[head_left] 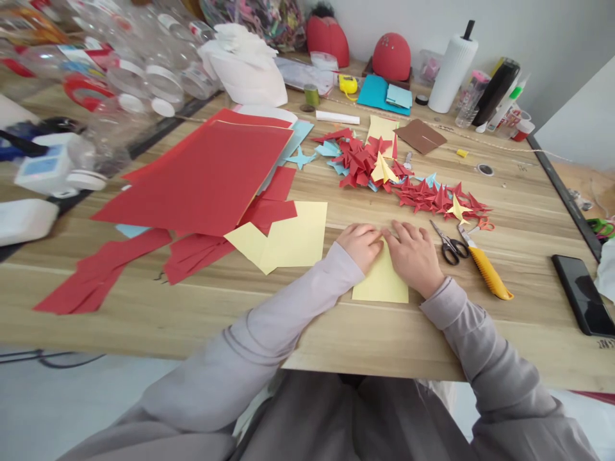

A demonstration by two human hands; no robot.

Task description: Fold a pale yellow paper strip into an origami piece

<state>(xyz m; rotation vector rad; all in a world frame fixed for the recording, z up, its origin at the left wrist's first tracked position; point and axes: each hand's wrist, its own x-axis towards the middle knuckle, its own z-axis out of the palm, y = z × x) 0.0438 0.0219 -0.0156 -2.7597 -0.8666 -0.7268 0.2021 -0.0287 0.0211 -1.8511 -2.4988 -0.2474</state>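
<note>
A pale yellow sheet of paper (381,286) lies on the wooden table, its upper part covered by both hands. My left hand (361,246) rests on its upper left, fingers together and pressed down. On the upper right lies my right hand (414,256), palm down with its fingers apart. The fingertips of the two hands nearly meet at the top of the sheet. Left of them are other yellow pieces (302,237). Black scissors (451,246) and a yellow-handled cutter (490,272) lie just right of my right hand.
Large red sheets (206,179) and red strips (103,269) are at the left. Folded paper stars (360,160) are heaped beyond the hands. A phone (583,294) lies at the right edge. Plastic bottles (158,77) crowd the back left; a white bottle (451,73) stands at the back.
</note>
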